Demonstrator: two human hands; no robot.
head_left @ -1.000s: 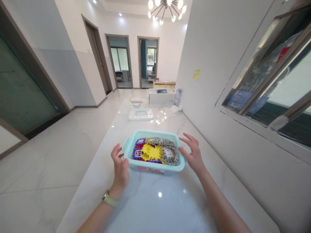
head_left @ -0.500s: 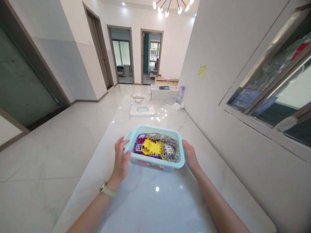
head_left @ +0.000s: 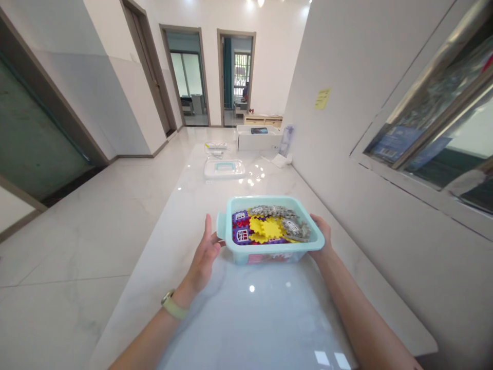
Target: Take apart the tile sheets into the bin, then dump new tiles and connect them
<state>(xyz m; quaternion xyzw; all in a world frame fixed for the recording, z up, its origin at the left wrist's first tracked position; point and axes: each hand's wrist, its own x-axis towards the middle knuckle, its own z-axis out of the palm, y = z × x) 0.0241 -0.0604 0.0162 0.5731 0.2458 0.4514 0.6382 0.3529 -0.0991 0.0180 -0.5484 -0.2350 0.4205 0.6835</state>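
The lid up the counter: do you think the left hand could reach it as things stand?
Probably yes: the left hand sits by the tub, and only bare counter lies between it and the lid.

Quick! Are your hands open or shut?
Left hand: open, against the left end of the turquoise plastic tub.
Right hand: closed, holding its right end.

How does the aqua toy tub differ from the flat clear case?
The aqua tub is deep and the clear case flat. The tub brims with purple, yellow and grey pieces; the case shows none. The left hand and right hand flank the tub; the case lies untouched. Both are rectangular.
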